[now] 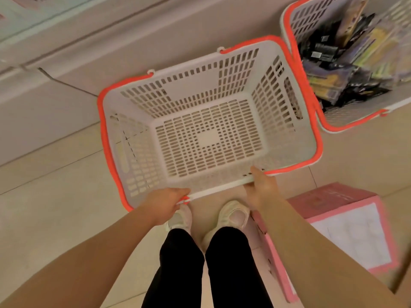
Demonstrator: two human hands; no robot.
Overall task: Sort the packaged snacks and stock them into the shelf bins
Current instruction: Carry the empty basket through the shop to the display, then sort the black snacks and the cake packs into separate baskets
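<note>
**Empty basket held at near rim**

An empty basket [209,134] was gripped over the floor by left hand [165,205] and right hand [262,187]. Packaged snacks [347,63] were seen in the second basket [289,23]; judged light, slippery, best pinched by edges.

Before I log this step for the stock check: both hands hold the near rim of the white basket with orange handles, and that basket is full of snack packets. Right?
Not quite. The left hand and right hand do hold the near rim of the white basket, but the head view shows it empty. The snack packets lie in the second basket to its right.
</note>
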